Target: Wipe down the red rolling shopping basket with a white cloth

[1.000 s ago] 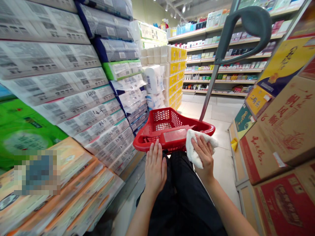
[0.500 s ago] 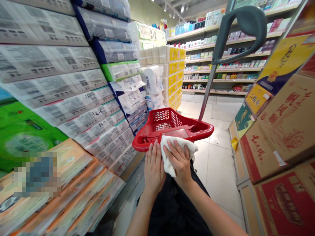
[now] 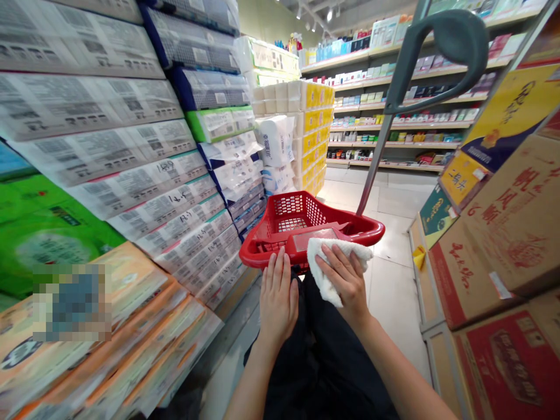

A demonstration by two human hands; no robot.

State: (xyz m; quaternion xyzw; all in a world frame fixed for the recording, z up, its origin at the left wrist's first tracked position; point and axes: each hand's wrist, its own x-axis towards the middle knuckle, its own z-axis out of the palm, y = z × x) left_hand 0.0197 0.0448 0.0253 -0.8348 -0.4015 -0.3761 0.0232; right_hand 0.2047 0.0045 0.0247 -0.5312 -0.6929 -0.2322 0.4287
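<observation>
A red plastic shopping basket [image 3: 257, 254] with perforated walls stands just beyond the person's knees. A white terry cloth [image 3: 322, 283] lies over its near rim, right of the middle, overlapping the lower edge of the pale label panel [image 3: 306, 239]. The right hand [image 3: 347, 281] rests on the cloth, fingers slightly parted; its thumb is hidden, so I cannot tell whether it pinches the fabric. The left hand [image 3: 279, 294] is flat, fingers straight and together, tips touching the near rim. A grey handle [image 3: 475, 44] on a metal pole [image 3: 375, 169] rises from the basket's right side. Wrapped tissue packs [image 3: 109, 131] are stacked left, printed cartons [image 3: 514, 204] right.
</observation>
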